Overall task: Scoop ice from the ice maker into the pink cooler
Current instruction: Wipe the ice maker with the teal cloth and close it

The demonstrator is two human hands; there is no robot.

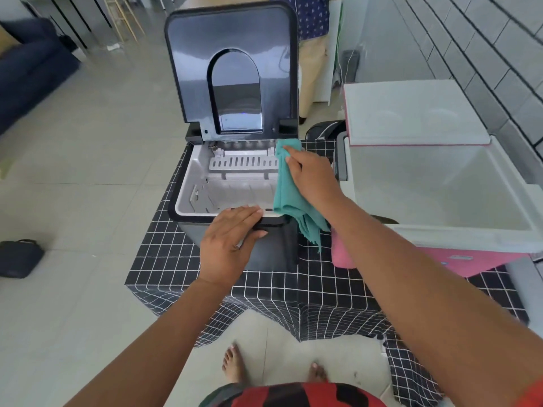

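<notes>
The dark ice maker (188, 212) stands on the checked tablecloth with its lid (232, 33) raised upright. Its pale inner bin (229, 192) shows no ice. My left hand (227, 242) rests flat on the front rim, fingers straight. My right hand (311, 174) holds a teal cloth (289, 201) against the right inner wall of the bin; the cloth hangs over the rim. The pink cooler (458, 259) sits to the right, open, its white inside (435, 189) bare and its lid (411, 113) tipped back.
The table's black-and-white checked cloth (182, 259) drapes over the front edge. A black bag (19, 258) lies on the tiled floor at left, a dark sofa (29, 69) stands far left, and a tiled wall (484, 54) runs along the right.
</notes>
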